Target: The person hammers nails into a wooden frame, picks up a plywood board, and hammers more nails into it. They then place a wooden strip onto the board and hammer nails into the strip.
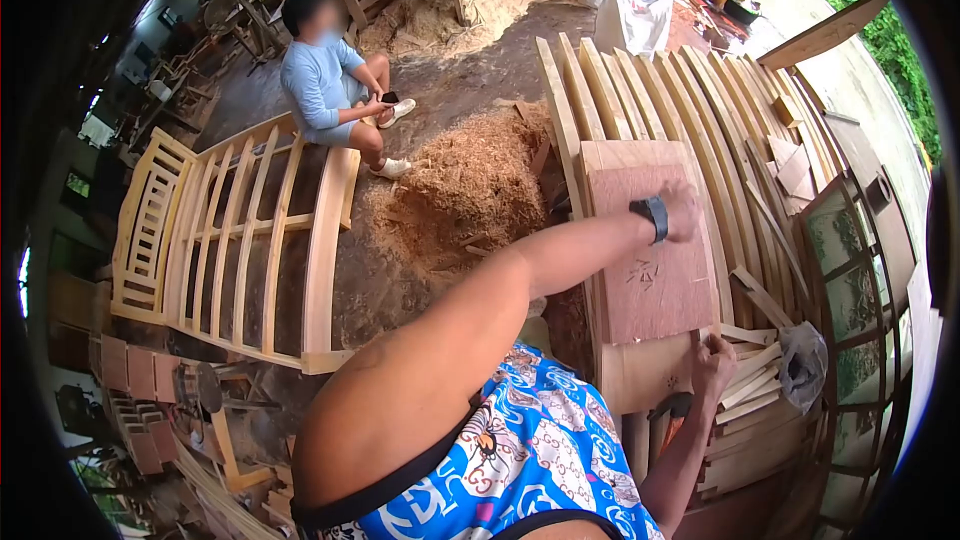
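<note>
A reddish plywood sheet (650, 285) with dark markings lies on paler boards (640, 375) over a row of long timber pieces. My left hand (683, 210), with a dark watch at the wrist, is at the sheet's upper right part; its fingers are blurred. At the near right corner of the sheet is my right hand (713, 365), its fingers curled in; what they hold, if anything, is hidden. A dark rounded object (675, 405) shows beside my right forearm.
A person (325, 80) in light blue sits on a slatted wooden frame (318, 250) at the left, holding a dark object. Sawdust (480, 175) is heaped mid-floor. Long timbers (690, 100) extend beyond the sheet; a plastic bag (802, 365) and short sticks lie right.
</note>
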Demonstrator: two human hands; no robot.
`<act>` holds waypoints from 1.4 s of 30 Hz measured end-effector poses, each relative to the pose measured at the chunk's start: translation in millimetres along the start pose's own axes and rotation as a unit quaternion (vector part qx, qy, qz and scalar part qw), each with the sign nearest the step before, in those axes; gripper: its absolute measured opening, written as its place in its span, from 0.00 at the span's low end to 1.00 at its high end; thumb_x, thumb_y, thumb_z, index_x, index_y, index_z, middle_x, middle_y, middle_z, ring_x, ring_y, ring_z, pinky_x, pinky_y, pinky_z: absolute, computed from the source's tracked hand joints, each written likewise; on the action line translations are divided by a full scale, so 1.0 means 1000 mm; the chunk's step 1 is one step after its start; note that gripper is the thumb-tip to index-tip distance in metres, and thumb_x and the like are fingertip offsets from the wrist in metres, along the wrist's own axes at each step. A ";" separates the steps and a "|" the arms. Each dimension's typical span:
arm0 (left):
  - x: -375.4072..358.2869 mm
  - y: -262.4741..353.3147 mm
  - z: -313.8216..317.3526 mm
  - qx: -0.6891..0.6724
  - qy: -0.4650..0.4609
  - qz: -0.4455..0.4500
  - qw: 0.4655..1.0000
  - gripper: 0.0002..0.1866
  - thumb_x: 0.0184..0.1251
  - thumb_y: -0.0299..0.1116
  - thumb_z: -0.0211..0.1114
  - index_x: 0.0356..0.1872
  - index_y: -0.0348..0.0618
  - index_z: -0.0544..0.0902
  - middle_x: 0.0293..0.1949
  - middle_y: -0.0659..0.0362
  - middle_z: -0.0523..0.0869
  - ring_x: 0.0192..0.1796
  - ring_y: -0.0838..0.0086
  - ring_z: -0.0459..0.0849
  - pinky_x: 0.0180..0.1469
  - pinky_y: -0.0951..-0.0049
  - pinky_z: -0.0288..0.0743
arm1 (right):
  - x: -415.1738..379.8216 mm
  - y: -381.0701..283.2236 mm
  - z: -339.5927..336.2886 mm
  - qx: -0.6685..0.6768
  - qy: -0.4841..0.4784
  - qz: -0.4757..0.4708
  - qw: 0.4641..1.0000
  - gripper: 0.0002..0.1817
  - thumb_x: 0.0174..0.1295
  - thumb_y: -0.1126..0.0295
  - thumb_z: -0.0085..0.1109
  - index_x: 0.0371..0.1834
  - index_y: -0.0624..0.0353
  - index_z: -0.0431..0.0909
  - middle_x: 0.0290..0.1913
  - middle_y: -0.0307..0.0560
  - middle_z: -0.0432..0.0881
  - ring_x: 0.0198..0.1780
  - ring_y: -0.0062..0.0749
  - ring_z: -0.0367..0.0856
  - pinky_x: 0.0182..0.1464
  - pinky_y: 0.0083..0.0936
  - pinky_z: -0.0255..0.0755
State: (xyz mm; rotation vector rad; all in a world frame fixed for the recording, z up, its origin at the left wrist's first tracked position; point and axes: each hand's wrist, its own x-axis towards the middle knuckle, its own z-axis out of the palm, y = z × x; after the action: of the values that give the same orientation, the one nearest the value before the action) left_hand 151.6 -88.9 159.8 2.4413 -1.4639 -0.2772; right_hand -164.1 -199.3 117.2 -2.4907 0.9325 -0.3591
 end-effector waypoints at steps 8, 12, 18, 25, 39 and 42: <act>0.088 -0.137 0.028 0.044 0.101 0.014 0.994 0.10 0.58 0.39 0.67 0.36 0.48 0.91 0.43 0.57 0.93 0.50 0.56 0.89 0.59 0.58 0.82 | 0.001 -0.054 0.000 -0.006 -0.009 0.129 0.992 0.19 0.64 0.60 0.71 0.51 0.64 0.90 0.44 0.58 0.91 0.48 0.50 0.90 0.55 0.42 0.81; 0.068 -0.135 0.014 -0.164 0.026 0.040 0.985 0.27 0.61 0.46 0.80 0.56 0.39 0.88 0.50 0.46 0.92 0.55 0.59 0.89 0.59 0.60 0.84 | -0.007 -0.056 0.002 0.009 0.086 0.188 0.978 0.22 0.61 0.64 0.69 0.57 0.60 0.86 0.44 0.53 0.91 0.44 0.42 0.89 0.53 0.36 0.81; 0.062 -0.123 -0.020 -0.203 0.003 0.033 0.979 0.35 0.58 0.48 0.81 0.63 0.36 0.85 0.50 0.42 0.91 0.52 0.56 0.91 0.56 0.59 0.85 | -0.003 -0.080 0.009 0.100 0.147 0.279 0.944 0.26 0.59 0.74 0.66 0.63 0.68 0.82 0.43 0.52 0.90 0.46 0.34 0.89 0.54 0.31 0.83; 0.058 -0.103 -0.032 -0.183 -0.002 0.058 0.981 0.35 0.54 0.43 0.82 0.62 0.37 0.86 0.52 0.40 0.90 0.55 0.54 0.90 0.59 0.62 0.83 | -0.019 -0.081 0.000 0.132 0.179 0.295 0.929 0.30 0.61 0.77 0.63 0.70 0.70 0.77 0.49 0.49 0.89 0.48 0.30 0.88 0.55 0.26 0.82; 0.021 -0.060 -0.029 -0.164 0.067 -0.097 0.979 0.25 0.53 0.43 0.82 0.45 0.33 0.90 0.42 0.42 0.92 0.45 0.55 0.92 0.49 0.60 0.85 | -0.031 -0.104 -0.018 0.138 0.183 0.378 0.897 0.30 0.63 0.66 0.70 0.67 0.72 0.79 0.46 0.57 0.91 0.46 0.36 0.91 0.51 0.30 0.83; 0.024 -0.057 -0.038 -0.193 0.019 -0.123 0.973 0.25 0.53 0.43 0.82 0.45 0.32 0.90 0.42 0.42 0.93 0.45 0.56 0.93 0.50 0.63 0.85 | -0.031 -0.104 -0.016 0.143 0.181 0.388 0.893 0.32 0.63 0.64 0.72 0.67 0.72 0.79 0.46 0.61 0.91 0.46 0.37 0.91 0.51 0.31 0.83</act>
State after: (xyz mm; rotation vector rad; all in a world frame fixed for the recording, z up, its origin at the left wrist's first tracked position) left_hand 221.8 -79.3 176.2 2.2846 -0.9771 -0.5120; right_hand -135.5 -113.8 180.3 -1.6272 1.7720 -0.6310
